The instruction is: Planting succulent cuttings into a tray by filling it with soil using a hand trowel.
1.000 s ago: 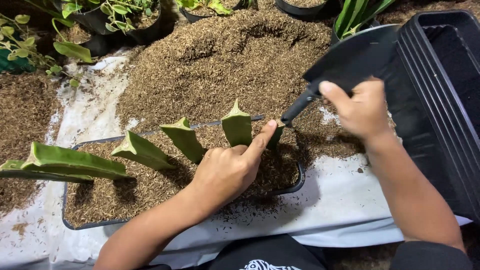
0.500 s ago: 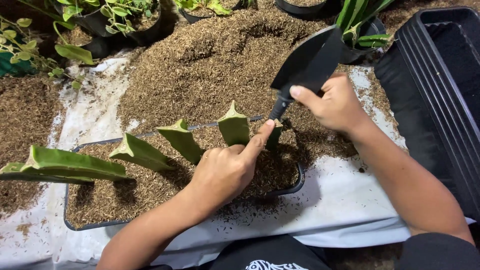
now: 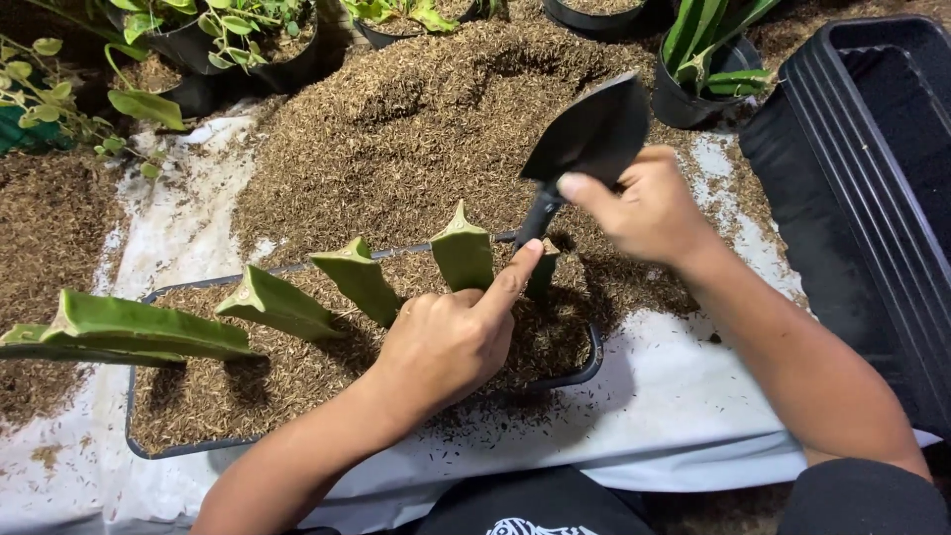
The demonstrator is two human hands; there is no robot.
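A black rectangular tray (image 3: pixel 592 349) filled with brown husk holds several green cactus cuttings (image 3: pixel 462 250) standing in a row, tilted. My left hand (image 3: pixel 446 337) rests on the husk with its forefinger stretched onto the rightmost small cutting (image 3: pixel 544 269), steadying it. My right hand (image 3: pixel 644 210) grips the handle of a black trowel (image 3: pixel 584 139), blade raised above the big husk heap (image 3: pixel 436 119) just behind the tray. The trowel's handle end points down toward the rightmost cutting.
White sheet (image 3: pixel 684 396) lies under the tray. Stacked black trays (image 3: pixel 872 178) stand at the right. Black pots with green plants (image 3: pixel 708 59) line the back, and leafy plants (image 3: pixel 59 99) sit at the left. Loose husk covers the ground at left.
My right hand has swung the trowel leftward from over the stacked trays to above the husk heap, and the blade has dropped a little. My left hand has stayed on the cutting.
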